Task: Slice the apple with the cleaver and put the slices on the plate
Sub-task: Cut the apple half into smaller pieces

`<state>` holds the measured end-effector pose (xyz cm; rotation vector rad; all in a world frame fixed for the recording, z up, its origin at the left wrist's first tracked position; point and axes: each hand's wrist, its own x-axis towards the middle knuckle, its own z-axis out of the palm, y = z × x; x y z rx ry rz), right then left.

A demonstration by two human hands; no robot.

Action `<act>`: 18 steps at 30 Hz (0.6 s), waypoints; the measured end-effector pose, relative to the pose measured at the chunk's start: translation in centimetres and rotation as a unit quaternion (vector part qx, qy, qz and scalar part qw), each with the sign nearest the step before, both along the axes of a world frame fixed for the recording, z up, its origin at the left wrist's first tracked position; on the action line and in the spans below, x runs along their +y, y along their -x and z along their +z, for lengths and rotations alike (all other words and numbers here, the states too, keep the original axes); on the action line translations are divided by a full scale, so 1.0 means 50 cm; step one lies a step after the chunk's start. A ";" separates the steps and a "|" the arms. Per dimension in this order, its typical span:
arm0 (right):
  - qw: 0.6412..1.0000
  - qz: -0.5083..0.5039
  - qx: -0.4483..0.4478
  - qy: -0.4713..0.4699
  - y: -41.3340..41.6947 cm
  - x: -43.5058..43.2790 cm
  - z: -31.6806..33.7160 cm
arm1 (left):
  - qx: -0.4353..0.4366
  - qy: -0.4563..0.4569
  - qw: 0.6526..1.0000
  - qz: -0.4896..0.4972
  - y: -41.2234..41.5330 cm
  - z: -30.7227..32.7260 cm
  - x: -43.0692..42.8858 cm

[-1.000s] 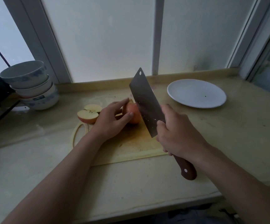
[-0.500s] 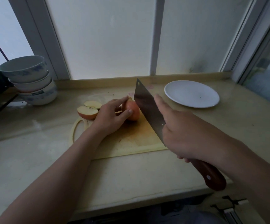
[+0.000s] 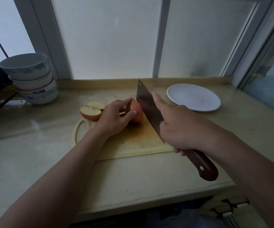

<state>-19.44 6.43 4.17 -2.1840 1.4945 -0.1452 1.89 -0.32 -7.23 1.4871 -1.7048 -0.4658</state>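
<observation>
Apple piece (image 3: 137,113) sits red-skin-up toward the far end of the cutting board (image 3: 133,142), approx mid-bench. It's pinned from its left by my left hand (image 3: 114,118): thumb on the near side, fingers curled over the top and far side, so that hand is closed on the fruit. Cleaver (image 3: 149,109) blade stands nearly upright, flat face against the apple's right flank, edge down, touching or just beside it; can't tell if it has bitten in yet. Right hand (image 3: 180,127) is wrapped tight on the handle where it meets the blade, index finger stretched fwd along the spine, wooden handle end sticking out toward me past the board edge.

Key relation, as I judge it: blade's long axis runs from near-right to far-left, and the apple lies left of the blade, w/ the left fingertips (image 3: 133,112) very close to the cut line. Next slice comes off the apple's right side, so the left hand has to stay clear to the left as the blade comes down.

Further out: two cut pieces (image 3: 91,111), flesh up, lie at the board's far-left corner, near the left hand. Plate (image 3: 193,97) is white, bare, on the bench (image 3: 149,175) to the right, beyond the right hand, well apart from the apple; right hand is the nearer one to it. Stacked bowls (image 3: 32,79) far left by the window.
</observation>
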 end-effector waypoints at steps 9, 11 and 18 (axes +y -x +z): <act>1.000 -0.006 -0.020 -0.001 -0.016 -0.017 -0.016 | -0.003 0.016 1.000 -0.001 0.003 -0.002 0.002; 1.000 -0.009 -0.025 -0.004 -0.022 -0.024 -0.020 | -0.003 0.017 1.000 -0.001 0.003 -0.002 0.002; 0.999 -0.010 -0.030 -0.007 -0.024 -0.032 -0.031 | -0.007 0.018 1.000 0.000 0.001 -0.005 -0.002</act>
